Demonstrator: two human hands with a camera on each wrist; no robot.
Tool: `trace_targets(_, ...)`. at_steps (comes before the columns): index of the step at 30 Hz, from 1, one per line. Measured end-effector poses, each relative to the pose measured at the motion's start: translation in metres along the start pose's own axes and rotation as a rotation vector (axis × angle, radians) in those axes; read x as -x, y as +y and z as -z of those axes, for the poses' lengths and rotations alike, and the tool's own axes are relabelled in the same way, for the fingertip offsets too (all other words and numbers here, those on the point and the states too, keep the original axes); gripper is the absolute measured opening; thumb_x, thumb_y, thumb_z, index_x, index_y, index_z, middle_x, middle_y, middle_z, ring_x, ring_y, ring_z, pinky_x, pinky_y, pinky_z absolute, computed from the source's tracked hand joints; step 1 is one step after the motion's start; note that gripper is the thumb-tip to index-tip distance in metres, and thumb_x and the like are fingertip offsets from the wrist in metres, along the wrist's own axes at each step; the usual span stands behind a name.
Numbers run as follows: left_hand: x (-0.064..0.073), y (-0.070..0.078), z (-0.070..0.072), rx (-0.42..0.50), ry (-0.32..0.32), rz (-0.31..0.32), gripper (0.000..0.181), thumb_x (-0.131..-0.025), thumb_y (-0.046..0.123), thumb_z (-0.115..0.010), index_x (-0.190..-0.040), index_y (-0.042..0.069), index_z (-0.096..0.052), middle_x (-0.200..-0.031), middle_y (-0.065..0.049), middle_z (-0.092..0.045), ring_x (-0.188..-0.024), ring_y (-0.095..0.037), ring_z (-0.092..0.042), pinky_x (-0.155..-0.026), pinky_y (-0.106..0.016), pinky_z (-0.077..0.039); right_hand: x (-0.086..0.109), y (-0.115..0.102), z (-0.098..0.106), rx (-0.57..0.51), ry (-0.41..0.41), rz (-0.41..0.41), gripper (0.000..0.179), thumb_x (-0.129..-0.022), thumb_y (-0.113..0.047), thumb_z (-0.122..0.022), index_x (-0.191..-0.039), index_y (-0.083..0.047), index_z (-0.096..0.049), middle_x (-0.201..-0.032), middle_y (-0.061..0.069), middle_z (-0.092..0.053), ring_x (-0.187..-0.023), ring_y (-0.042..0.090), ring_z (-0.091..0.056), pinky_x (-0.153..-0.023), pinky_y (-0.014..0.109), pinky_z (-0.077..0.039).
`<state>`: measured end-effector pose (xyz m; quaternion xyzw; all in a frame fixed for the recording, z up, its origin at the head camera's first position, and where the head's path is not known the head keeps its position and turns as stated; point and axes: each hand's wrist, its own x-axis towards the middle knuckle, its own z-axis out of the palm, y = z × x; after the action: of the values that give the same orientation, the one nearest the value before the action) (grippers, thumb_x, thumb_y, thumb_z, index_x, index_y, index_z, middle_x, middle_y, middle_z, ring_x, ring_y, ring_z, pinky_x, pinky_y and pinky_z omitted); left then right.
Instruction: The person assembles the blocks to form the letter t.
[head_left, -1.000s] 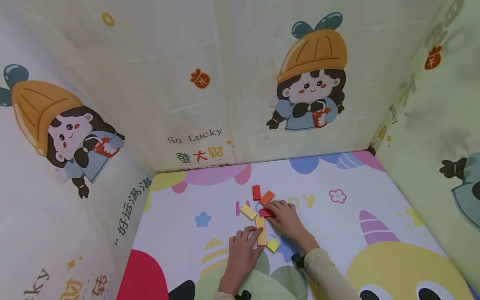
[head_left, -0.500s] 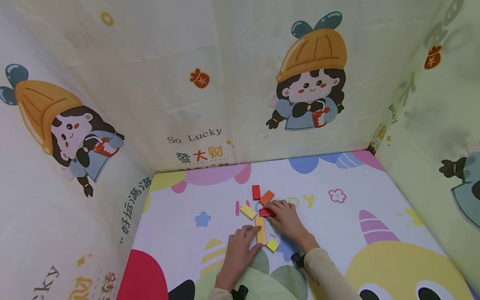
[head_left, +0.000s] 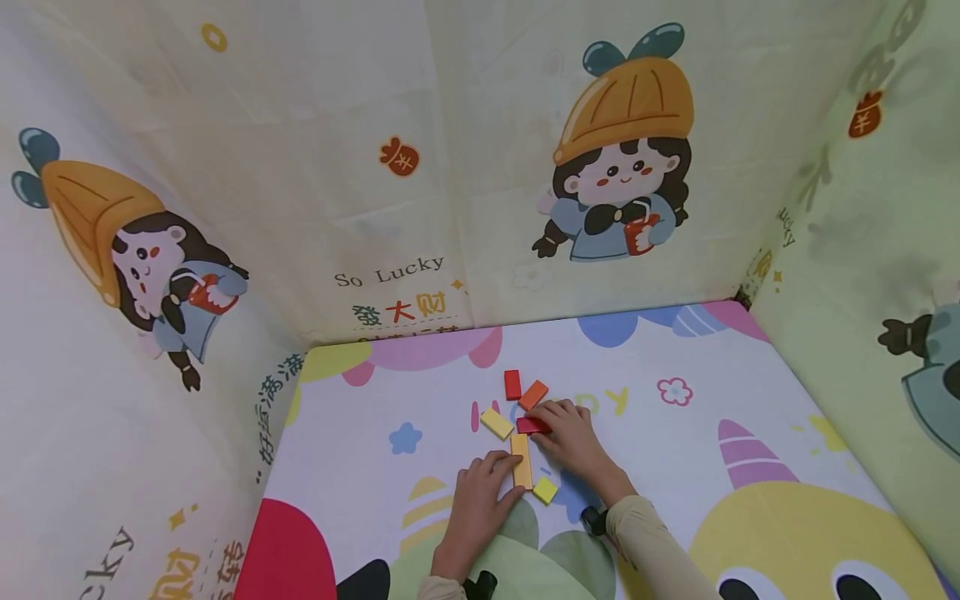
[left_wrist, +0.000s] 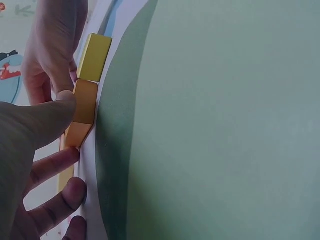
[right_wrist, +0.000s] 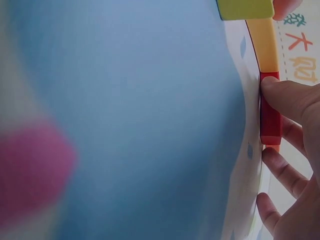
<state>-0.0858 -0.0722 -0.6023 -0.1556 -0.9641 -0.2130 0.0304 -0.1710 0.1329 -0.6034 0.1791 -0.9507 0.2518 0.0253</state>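
On the mat, my left hand [head_left: 472,512] pinches a long light-orange block [head_left: 522,472] between thumb and fingers; in the left wrist view the thumb presses the near end of this orange block [left_wrist: 86,102]. My right hand [head_left: 576,440] pinches a red block [head_left: 529,426] lying crosswise at the far end of the light-orange one. The right wrist view shows the thumb on the near side of the red block [right_wrist: 270,112], fingers partly behind it. The two blocks look to be touching or nearly so.
A yellow block [head_left: 545,490] lies right of the orange block's near end. A pale yellow block [head_left: 497,424] sits left of the red one. Beyond are another red block [head_left: 512,385] and a darker orange block [head_left: 533,395]. Printed cloth walls [head_left: 480,208] enclose the mat.
The red block and right fingers have slid very slightly left. My left hand has shifted a little to the left, and its fingers still hold the light-orange block.
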Motion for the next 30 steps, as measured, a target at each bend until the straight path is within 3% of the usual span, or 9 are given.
trace_targets(30, 0.0005, 0.0001, -0.0004, 0.012, 0.003, -0.001, 0.049, -0.092, 0.044, -0.078, -0.138, 0.032, -0.065, -0.130, 0.006, -0.065, -0.105, -0.018, -0.060, -0.082, -0.038, -0.045, -0.0003, 0.0044, -0.0052, -0.057, 0.036, -0.014, 0.045, -0.087, -0.026, -0.085, -0.130, -0.024, -0.071, -0.132, 0.003, -0.070, -0.123, 0.029, -0.055, -0.101, 0.056, -0.036)
